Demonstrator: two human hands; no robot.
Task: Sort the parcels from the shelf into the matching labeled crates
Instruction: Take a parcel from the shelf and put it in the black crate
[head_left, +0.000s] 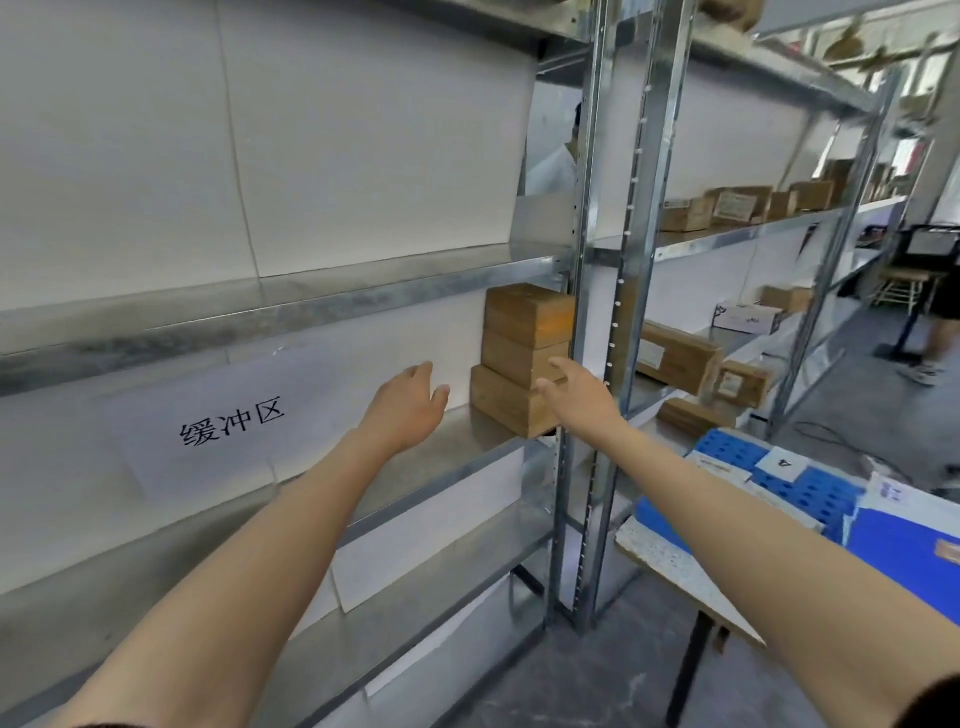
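Three brown parcels (519, 358) are sitting stacked at the right end of the shelf (447, 457), tucked against the metal post (587, 260). The bottom parcel (496, 397) is lying wider than the rest and is acting as the base for the two above it. The right hand (576, 395) is hovering at the near right corner of that stack, fingers spread and relaxed, gripping nothing. Whether its fingertips are touching cardboard, I cannot tell from this angle. The left hand (410, 400) is hovering just to the left of the stack, clearly apart from it, fingers loose and open, holding nothing either. So the two hands are bracketing the stack from both sides, and to me that is looking like the setup for a two-handed pick, probably because stacked boxes would slide in a single grip. Beyond the left forearm, a paper sign (231, 421) with printed characters is hanging on the white backing and marking this bay. Down to the right, blue crates (826, 493) are waiting on a table (670, 561), one carrying a white label (782, 462) with a number. That is putting the drop-off close at hand. No address label is showing on these parcels from here, so the matching is going to need a closer look once one is lifted.
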